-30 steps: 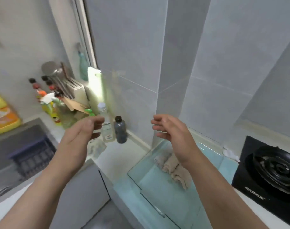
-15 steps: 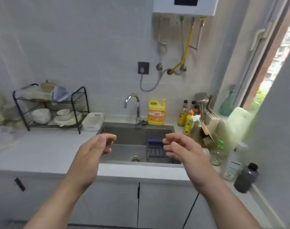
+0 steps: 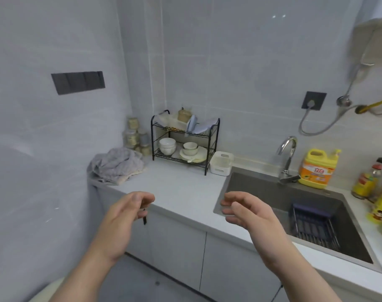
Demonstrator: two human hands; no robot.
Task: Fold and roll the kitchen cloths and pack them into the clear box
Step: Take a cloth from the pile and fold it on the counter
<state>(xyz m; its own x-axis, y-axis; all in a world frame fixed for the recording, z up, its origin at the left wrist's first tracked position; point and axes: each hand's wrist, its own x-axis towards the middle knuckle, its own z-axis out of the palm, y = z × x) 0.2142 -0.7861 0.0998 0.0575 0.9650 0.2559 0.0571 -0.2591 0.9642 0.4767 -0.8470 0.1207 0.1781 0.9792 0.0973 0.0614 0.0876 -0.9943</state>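
Two bare hands hover in front of the counter (image 3: 185,188) edge, palms turned toward each other, touching nothing. On the left hand (image 3: 124,216) the fingers are loosely curled with the thumb close to the fingertips, and they hold nothing; the dark cabinet handle (image 3: 144,217) beside them sits on the cupboard door behind, not in the grip. On the right hand (image 3: 248,216) the fingers are bent and slightly spread, also empty, over the near corner of the sink (image 3: 261,192). Across the bare worktop, the kitchen cloths (image 3: 117,165) lie as one crumpled grey heap in the far left corner, against the side wall and near the dish rack (image 3: 184,144). The heap lies ahead and to the left of both hands, and the left hand is the nearer. It spreads wider than deep, with no clean long axis, and one hem droops over the counter's end. No clear box is in view. I judge the coming reach goes forward and left, left hand leading
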